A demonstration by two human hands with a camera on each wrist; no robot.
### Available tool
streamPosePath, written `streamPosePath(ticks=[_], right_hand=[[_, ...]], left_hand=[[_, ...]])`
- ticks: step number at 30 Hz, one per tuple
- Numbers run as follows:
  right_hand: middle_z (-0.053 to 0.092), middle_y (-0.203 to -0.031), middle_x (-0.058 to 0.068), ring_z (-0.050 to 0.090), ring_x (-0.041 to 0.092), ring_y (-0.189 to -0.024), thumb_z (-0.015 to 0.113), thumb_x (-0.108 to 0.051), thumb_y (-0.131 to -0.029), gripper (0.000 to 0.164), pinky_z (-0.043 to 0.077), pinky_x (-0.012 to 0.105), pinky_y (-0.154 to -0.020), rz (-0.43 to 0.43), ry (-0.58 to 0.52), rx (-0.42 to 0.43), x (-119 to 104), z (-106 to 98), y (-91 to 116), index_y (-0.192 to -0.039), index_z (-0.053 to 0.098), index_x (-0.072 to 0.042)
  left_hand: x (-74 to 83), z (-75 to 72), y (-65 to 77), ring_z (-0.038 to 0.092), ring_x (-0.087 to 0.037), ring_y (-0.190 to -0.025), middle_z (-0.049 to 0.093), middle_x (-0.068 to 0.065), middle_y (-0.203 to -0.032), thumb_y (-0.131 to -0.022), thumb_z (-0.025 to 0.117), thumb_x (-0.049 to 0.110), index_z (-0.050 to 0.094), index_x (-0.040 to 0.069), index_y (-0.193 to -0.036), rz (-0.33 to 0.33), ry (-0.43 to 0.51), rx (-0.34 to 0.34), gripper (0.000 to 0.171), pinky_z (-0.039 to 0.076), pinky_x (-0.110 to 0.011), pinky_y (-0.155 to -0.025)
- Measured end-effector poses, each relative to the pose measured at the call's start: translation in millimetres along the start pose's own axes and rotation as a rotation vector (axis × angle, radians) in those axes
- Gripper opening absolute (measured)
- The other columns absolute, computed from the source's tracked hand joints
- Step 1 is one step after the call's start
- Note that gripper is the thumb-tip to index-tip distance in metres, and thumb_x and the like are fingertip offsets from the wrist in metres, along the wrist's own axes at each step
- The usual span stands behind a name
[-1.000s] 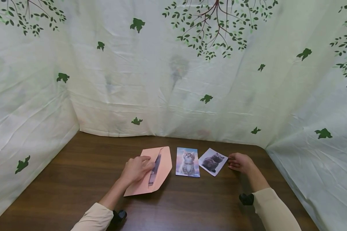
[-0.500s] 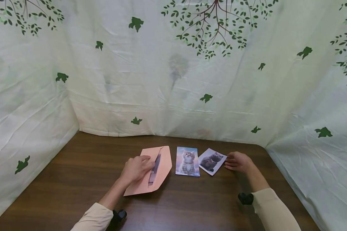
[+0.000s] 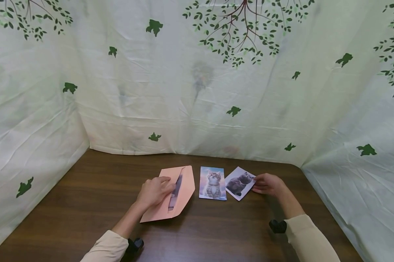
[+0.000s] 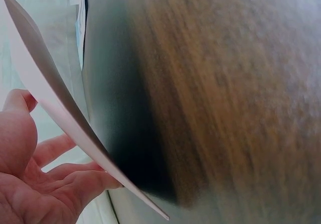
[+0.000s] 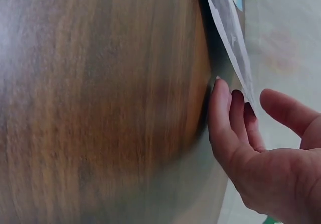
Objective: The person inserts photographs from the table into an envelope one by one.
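A pink envelope (image 3: 186, 194) lies to the left on the dark table, with a picture print showing in its slit-like opening. My left hand (image 3: 156, 191) rests on the envelope's upper face, fingers reaching across it beside the opening. In the left wrist view the fingers (image 4: 85, 184) touch that face. To the right lies a grey cat photo card (image 3: 239, 183). My right hand (image 3: 268, 184) pinches its right corner, thumb above and fingers below, and the card slants up toward the hand in the right wrist view. Between envelope and cat card lies a kitten photo card (image 3: 213, 185).
A brown wooden table (image 3: 216, 233) carries everything. A pale cloth (image 3: 170, 91) printed with leaves and branches hangs behind it and along both sides. Black bands with a small device (image 3: 278, 226) sit at both wrists.
My right hand has moved slightly left, and its thumb and fingers have come onto the grey cat card's corner, turning the card a little. The left hand and envelope have stayed put.
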State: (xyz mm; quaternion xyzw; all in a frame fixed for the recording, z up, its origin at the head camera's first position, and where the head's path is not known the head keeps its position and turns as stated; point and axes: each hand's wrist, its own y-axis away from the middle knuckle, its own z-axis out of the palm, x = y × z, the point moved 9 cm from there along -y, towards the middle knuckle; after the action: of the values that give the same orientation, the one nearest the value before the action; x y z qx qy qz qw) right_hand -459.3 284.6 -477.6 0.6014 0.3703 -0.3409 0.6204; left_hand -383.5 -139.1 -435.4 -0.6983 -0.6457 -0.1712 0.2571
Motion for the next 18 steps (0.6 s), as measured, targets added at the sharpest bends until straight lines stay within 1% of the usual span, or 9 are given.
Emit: streamPosePath(ticks=[4,6,8,12,15,18], right_hand=[[0.054,-0.127,0.026,0.067,0.027,-0.092,0.052,-0.006,-0.100,0.040,0.056,0.044,-0.094,0.001,-0.007,-0.011,2,4,-1,-0.135,0.047,0.014],[0.053,-0.127,0.026,0.067,0.027,-0.090,0.052,-0.004,-0.100,0.039,0.056,0.045,-0.095,-0.003,-0.008,-0.024,3,7,-2,-0.134,0.047,0.015],[0.054,-0.123,0.024,0.067,0.025,-0.087,0.052,-0.002,-0.099,0.036,0.056,0.045,-0.093,-0.010,-0.010,-0.034,4,9,-3,-0.130,0.048,0.016],[0.058,-0.107,0.017,0.068,0.022,-0.081,0.053,0.003,-0.097,0.026,0.059,0.041,-0.087,-0.026,-0.011,-0.035,4,12,-4,-0.120,0.052,0.014],[0.059,-0.100,0.013,0.069,0.020,-0.080,0.052,0.005,-0.096,0.024,0.060,0.038,-0.084,-0.043,-0.013,-0.050,2,15,-4,-0.118,0.050,0.013],[0.059,-0.098,0.012,0.069,0.019,-0.079,0.051,0.006,-0.096,0.024,0.061,0.037,-0.082,-0.058,-0.018,-0.060,-2,16,-1,-0.119,0.047,0.012]], left_hand=[[-1.2,0.7,-0.5,0.063,-0.045,-0.119,0.069,-0.017,-0.129,-0.094,0.062,0.037,0.070,0.007,-0.130,0.001,-0.001,0.007,0.048,0.051,-0.055,-0.094],[-1.6,0.7,-0.9,0.063,-0.045,-0.119,0.069,-0.017,-0.129,-0.093,0.062,0.036,0.070,0.007,-0.130,0.002,-0.002,0.009,0.048,0.051,-0.055,-0.094],[-1.8,1.0,-1.1,0.063,-0.045,-0.119,0.069,-0.016,-0.130,-0.093,0.062,0.036,0.070,0.007,-0.130,0.002,-0.003,0.008,0.048,0.051,-0.055,-0.094],[-2.1,1.5,-1.5,0.063,-0.044,-0.120,0.069,-0.016,-0.130,-0.094,0.062,0.036,0.070,0.007,-0.131,-0.001,0.001,0.005,0.047,0.051,-0.054,-0.094],[-2.3,1.6,-1.6,0.063,-0.044,-0.120,0.069,-0.017,-0.130,-0.094,0.062,0.036,0.070,0.007,-0.130,0.000,0.001,0.005,0.047,0.051,-0.054,-0.094],[-2.3,1.2,-1.3,0.063,-0.044,-0.120,0.069,-0.017,-0.130,-0.094,0.062,0.036,0.070,0.007,-0.130,0.001,0.004,0.006,0.047,0.051,-0.054,-0.094]])
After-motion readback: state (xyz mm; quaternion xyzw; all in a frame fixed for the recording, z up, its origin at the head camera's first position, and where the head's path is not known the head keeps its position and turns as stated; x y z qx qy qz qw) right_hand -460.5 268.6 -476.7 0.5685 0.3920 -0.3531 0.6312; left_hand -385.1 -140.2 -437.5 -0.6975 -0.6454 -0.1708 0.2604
